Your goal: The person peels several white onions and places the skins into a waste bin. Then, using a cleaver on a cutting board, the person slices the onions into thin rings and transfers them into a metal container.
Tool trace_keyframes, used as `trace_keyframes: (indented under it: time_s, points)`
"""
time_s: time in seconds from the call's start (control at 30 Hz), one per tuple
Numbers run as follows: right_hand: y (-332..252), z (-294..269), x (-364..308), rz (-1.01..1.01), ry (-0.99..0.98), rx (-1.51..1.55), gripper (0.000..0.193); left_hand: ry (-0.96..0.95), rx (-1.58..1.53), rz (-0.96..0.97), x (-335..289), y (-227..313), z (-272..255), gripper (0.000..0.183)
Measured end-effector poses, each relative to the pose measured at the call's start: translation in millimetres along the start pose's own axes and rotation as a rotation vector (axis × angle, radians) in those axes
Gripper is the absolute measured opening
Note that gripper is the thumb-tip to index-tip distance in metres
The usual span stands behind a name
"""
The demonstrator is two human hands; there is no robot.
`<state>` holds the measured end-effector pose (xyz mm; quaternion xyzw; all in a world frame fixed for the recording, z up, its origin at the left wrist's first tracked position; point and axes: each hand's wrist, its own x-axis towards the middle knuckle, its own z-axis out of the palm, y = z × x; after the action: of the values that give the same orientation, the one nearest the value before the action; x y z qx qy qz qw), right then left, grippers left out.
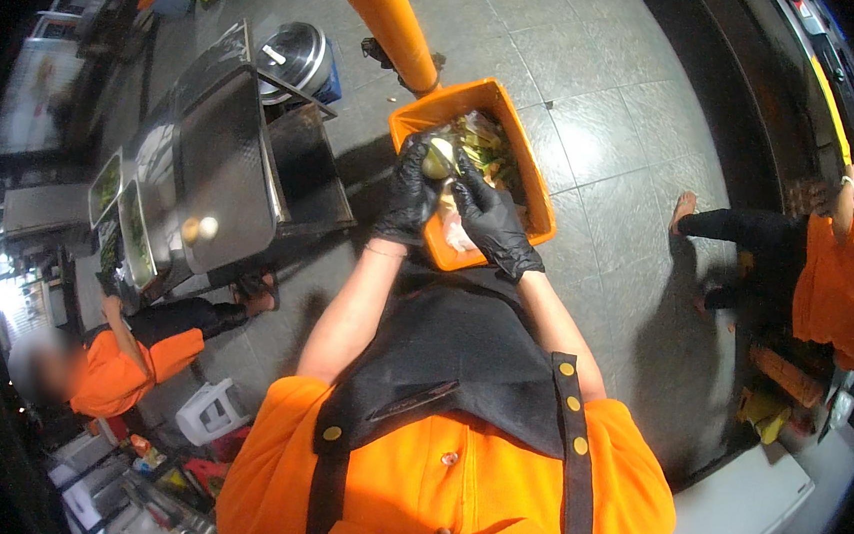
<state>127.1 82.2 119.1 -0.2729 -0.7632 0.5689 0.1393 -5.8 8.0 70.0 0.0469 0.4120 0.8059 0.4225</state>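
My left hand (410, 190), in a black glove, is closed around a pale, partly peeled onion (438, 160) above an orange bin (538, 180). Close against the onion's right side is my right hand (489, 220), also black-gloved, with its fingers bent and pressed together. Whether it pinches a small blade or a strip of skin is too small to tell. Below both hands, the bin holds a heap of green and pale vegetable scraps (489, 143) with some clear plastic.
A steel table (230, 151) at the left carries two round onions (199, 229) and trays of greens (134, 229). An orange post (391, 18) rises behind the bin. One co-worker (138, 365) stands at the left, another (837, 284) at the right.
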Motion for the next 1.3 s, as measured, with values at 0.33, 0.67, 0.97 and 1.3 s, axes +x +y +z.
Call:
trace_keyframes:
  time_s: [0.33, 0.67, 0.97, 1.3]
  points:
    - [40, 18, 9, 0.048, 0.148, 0.273, 0.042, -0.022, 0.175, 0.064, 8, -6, -2, 0.028]
    - [14, -16, -3, 0.082, -0.084, -0.070, 0.043, 0.076, 0.003, -0.036, -7, 3, 17, 0.029]
    - [32, 21, 6, -0.066, 0.141, 0.185, 0.036, 0.119, 0.553, 0.125, 4, -3, 7, 0.040]
    - [41, 16, 8, 0.381, 0.199, 0.784, 0.035, 0.068, -0.448, -0.344, 0, -6, -5, 0.030]
